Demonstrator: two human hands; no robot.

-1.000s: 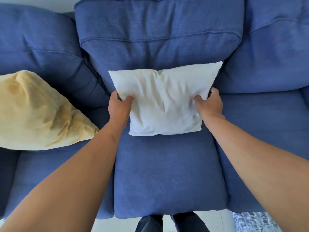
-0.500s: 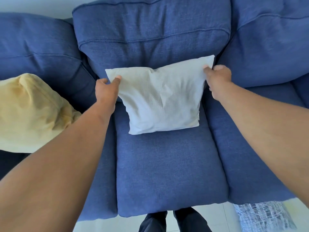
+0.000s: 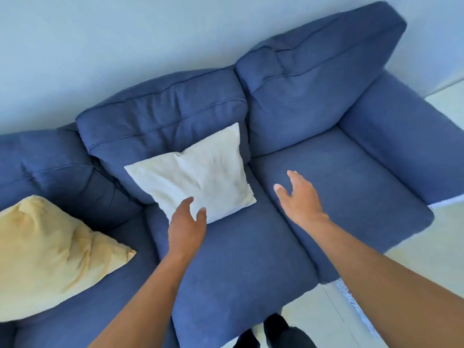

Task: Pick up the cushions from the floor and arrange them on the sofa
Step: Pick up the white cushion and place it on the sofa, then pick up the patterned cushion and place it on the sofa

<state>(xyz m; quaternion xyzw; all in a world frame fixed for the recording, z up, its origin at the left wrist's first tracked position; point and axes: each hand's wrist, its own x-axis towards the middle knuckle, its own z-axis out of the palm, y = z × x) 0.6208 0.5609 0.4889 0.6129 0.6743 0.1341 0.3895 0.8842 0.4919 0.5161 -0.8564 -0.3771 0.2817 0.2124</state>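
Head view: white cushion (image 3: 198, 179) leans on the sofa (image 3: 251, 259) back; left hand (image 3: 187, 222) and right hand (image 3: 298, 197) hover empty, fingers spread.

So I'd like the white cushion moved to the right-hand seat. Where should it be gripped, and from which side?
Take the white cushion by its two side edges, one of the hands on each, coming from the front. It leans against the sofa backrest with its face toward the person, so both sides look reachable. The left hand is already by its lower edge; the right hand hovers open beside it.
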